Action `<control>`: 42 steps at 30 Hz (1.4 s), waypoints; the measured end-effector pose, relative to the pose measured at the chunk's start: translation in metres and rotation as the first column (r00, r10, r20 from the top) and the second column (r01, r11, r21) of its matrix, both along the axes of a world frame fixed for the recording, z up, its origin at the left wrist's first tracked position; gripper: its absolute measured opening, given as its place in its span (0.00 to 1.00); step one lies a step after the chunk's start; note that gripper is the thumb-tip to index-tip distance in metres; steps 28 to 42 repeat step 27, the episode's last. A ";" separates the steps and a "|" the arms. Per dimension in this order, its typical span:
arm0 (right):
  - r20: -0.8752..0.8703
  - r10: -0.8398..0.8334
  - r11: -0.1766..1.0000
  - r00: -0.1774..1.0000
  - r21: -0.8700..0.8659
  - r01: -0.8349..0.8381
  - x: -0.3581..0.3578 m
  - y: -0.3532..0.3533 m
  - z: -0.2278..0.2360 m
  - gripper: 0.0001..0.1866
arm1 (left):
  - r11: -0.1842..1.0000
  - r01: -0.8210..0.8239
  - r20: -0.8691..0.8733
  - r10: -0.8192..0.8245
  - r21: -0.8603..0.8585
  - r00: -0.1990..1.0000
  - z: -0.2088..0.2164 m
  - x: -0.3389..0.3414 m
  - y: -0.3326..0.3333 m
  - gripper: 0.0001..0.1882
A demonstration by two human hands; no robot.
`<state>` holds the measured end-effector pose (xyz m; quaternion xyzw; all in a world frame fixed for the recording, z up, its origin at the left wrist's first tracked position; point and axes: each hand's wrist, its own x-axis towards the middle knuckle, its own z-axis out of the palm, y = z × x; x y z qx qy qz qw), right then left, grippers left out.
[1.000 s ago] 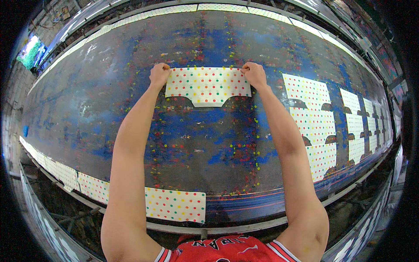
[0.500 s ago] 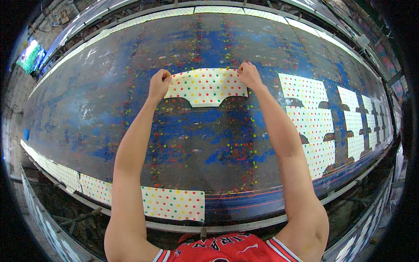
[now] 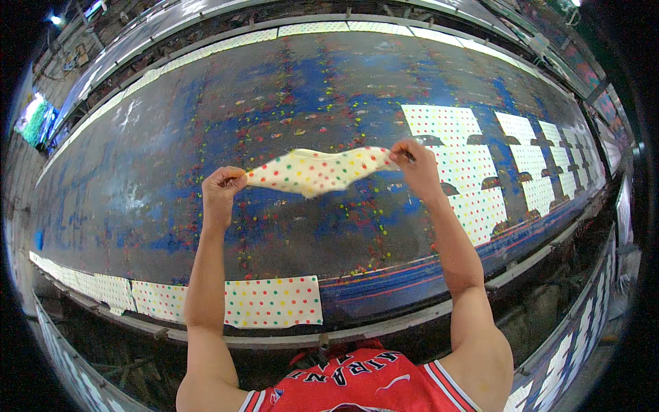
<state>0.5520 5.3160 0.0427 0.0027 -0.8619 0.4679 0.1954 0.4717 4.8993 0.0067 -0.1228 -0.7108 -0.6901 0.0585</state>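
A cut piece of white fabric with red, green and yellow dots (image 3: 322, 169) hangs stretched between my two hands, slightly blurred and lifted off the long dark table (image 3: 295, 233). Its left end is pinched in my left hand (image 3: 221, 196), its right end in my right hand (image 3: 416, 165). The piece sags in folds along its middle, and its lower edge is curved. To the right of my right hand lie more dotted pieces (image 3: 463, 165) in columns, flat on the table with dark gaps between their cut-outs.
Dotted strips (image 3: 273, 302) lie along the table's near edge, and pale strips (image 3: 312, 27) line its far edge. Blue, red and yellow paint stains mark the tabletop. A metal rail (image 3: 384, 328) runs along the near side. Another table with patterned pieces (image 3: 563, 364) stands at the lower right.
The dotted piece lay flat on the table and has come up off it, toward me. Both hands have moved nearer with its ends, and the view has shifted slightly.
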 end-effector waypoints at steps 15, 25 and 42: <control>0.243 -0.205 0.974 0.948 -0.047 0.223 0.258 -0.043 -0.027 0.05 | 0.915 0.245 0.156 -0.204 -0.319 0.966 0.011 0.194 -0.035 0.04; 0.022 -0.275 0.961 0.961 0.043 0.274 0.283 -0.041 -0.006 0.03 | 0.974 0.073 0.034 -0.067 -0.215 0.997 0.018 0.241 -0.010 0.04; -0.041 -0.252 0.968 0.967 -0.016 0.252 0.279 -0.033 -0.003 0.04 | 0.989 0.033 0.044 -0.027 -0.142 0.999 0.019 0.242 -0.001 0.07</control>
